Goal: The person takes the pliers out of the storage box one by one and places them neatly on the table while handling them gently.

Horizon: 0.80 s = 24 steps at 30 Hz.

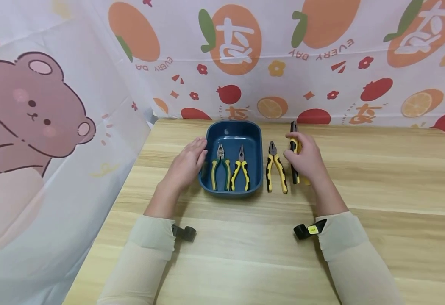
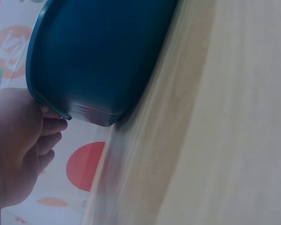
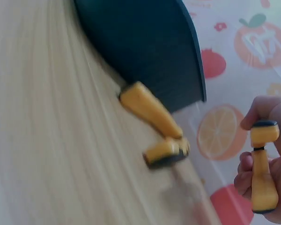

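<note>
Right hand: at right of centre in the head view, it grips the held pliers, thumb and fingers closed about the black-and-yellow handles. The tool lies at the hand's left side in that frame, seen nearly edge-on, its nose toward the top. In the right wrist view it sits at the right edge within the grasp, the handle ends facing the camera.

Left hand: left of centre in the head view, fingers extended and close together, placed at the left rim of the blue tray. It holds no tool. The left wrist view places it at the left edge, against the rim of the same tray.

Loose pliers: on the wooden table, between the tray and the right hand, just left of the held pliers; nose toward the top of the frame, yellow-and-black handles spread below.

Tray contents: green-handled pliers on the left and long-nose pliers on the right, side by side, noses toward the top.

Background: a fruit-printed cloth spans the top of the head view.
</note>
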Each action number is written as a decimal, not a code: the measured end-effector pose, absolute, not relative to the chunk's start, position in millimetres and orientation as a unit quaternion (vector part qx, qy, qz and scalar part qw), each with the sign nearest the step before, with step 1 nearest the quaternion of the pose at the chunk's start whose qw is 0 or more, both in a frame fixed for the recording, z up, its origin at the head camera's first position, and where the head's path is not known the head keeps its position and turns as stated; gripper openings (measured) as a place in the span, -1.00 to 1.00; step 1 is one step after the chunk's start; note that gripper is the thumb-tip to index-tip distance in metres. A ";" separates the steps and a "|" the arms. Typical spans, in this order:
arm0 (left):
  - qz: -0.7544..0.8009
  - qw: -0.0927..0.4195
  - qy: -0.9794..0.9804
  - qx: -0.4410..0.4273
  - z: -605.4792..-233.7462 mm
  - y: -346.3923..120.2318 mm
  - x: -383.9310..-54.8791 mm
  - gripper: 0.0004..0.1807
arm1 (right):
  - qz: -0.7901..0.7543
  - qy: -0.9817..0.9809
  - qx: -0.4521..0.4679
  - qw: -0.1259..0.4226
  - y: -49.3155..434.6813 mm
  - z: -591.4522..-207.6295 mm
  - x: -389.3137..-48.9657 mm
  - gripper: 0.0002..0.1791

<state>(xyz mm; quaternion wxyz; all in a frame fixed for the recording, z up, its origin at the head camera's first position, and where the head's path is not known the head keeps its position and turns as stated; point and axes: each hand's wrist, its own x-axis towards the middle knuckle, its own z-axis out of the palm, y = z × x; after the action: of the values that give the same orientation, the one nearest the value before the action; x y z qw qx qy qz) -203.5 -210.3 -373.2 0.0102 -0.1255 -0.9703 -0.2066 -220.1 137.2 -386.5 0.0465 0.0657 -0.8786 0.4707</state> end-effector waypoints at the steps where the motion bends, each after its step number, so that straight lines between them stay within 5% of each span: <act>1: -0.206 0.012 -0.970 -0.124 -373.4 -210.9 -203.2 -0.44 | 0.461 -0.884 0.064 0.045 140.2 -388.1 -220.9 -0.45; 24: -0.202 0.012 -0.971 -0.128 -374.3 -210.3 -207.3 -0.44 | 0.343 -0.937 0.027 -0.057 146.9 -411.0 -226.0 -0.27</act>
<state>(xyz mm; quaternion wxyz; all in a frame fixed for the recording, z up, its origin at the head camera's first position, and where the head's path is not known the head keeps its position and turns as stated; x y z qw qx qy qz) -207.3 -210.3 -374.3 0.0124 -0.1282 -0.9708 -0.2024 -226.0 146.9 -411.0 -0.0570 0.0274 -0.9373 0.3427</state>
